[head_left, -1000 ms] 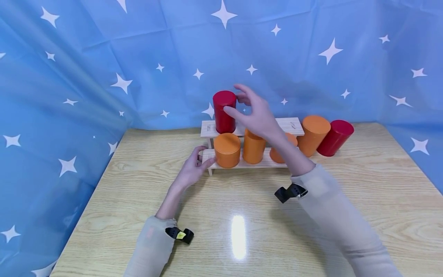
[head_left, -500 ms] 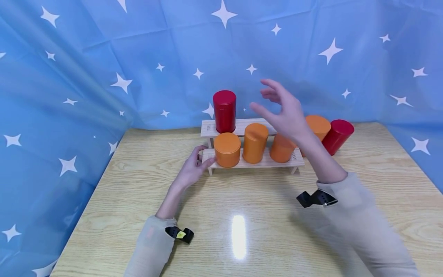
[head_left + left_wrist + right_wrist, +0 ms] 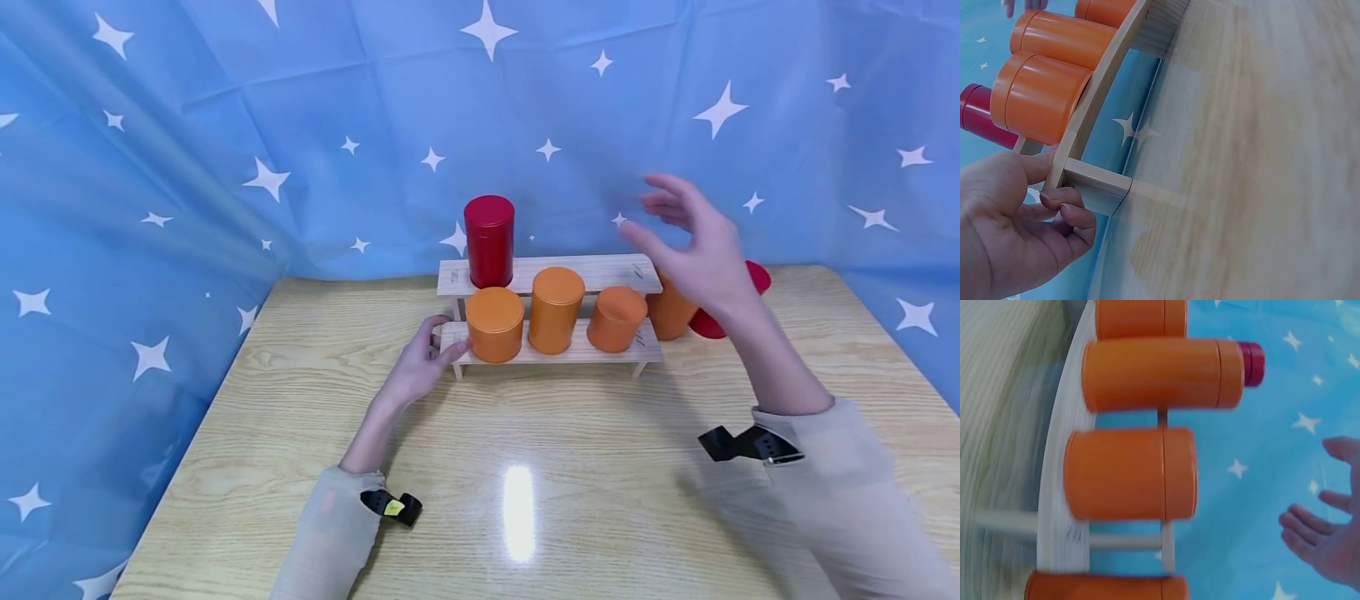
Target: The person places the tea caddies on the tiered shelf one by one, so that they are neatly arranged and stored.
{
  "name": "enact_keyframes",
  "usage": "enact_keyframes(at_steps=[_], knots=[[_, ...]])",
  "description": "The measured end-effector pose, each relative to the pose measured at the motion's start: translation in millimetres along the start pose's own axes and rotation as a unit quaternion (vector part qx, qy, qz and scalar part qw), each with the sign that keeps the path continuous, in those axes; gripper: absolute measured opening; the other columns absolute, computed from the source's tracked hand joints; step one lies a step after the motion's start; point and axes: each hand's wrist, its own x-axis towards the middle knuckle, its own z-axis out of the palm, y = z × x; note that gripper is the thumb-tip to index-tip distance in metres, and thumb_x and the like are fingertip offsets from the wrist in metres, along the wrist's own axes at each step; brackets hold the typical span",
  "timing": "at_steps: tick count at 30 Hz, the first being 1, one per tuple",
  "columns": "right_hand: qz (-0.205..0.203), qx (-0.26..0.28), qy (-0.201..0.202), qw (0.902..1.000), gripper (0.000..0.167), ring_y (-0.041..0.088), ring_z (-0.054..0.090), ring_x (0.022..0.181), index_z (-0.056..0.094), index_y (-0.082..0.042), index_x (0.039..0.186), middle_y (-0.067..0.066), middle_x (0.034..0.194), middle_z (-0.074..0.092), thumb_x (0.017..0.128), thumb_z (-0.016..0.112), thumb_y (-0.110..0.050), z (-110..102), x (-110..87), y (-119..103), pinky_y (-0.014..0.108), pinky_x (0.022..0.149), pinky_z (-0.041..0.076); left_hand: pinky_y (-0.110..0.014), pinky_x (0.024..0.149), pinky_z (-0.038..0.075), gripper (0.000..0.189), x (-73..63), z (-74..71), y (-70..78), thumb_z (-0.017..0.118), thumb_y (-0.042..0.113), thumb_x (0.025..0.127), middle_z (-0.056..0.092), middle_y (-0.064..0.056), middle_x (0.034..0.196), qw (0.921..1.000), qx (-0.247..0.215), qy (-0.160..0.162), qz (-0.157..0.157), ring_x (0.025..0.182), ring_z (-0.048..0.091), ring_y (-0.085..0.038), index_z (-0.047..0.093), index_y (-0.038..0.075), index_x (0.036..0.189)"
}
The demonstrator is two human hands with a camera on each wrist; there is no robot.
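Wooden, the rack (image 3: 583, 271) is pinched at one end by your left hand (image 3: 415, 367), probably so the red canister (image 3: 491, 248) up top beyond that hand and the three orange canisters (image 3: 554, 315) to its right stand steady. Your right hand (image 3: 703, 250) holds nothing, fingers relaxed in the air, partly hiding two more canisters (image 3: 667, 316).

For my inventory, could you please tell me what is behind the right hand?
The head view shows parts of an orange canister, a red canister and the blue backdrop; what the right hand covers cannot be seen.
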Motion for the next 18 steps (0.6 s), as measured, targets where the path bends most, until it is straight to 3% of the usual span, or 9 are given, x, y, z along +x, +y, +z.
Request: enact_keyframes(at_steps=[12,18], knots=[[0.054,-0.042,0.011,0.9976,0.057,0.01,0.054,0.121,0.049,-0.025,0.149,-0.004,0.128,0.058,0.096,0.07,-0.027,-41,-17.3,45,0.022,0.108,0.037,-0.031,0.066,0.041,0.058,-0.7,-0.1,0.8,0.067,0.032,0.1,0.047,-0.01,0.091,1.0,0.002,0.002,-0.005,0.077,0.046,-0.022,0.04,0.009,0.146],[0.091,-0.064,0.003,0.9938,0.06,0.029,0.048,0.133,0.044,-0.028,0.152,0.009,0.141,0.053,0.097,0.068,-0.031,-55,-24.7,64,0.021,0.107,0.037,-0.032,0.066,0.04,0.058,-0.7,0.3,0.1,0.068,0.032,0.099,0.047,-0.01,0.09,1.0,0.001,0.004,-0.006,0.077,0.046,-0.022,0.041,0.01,0.145]])
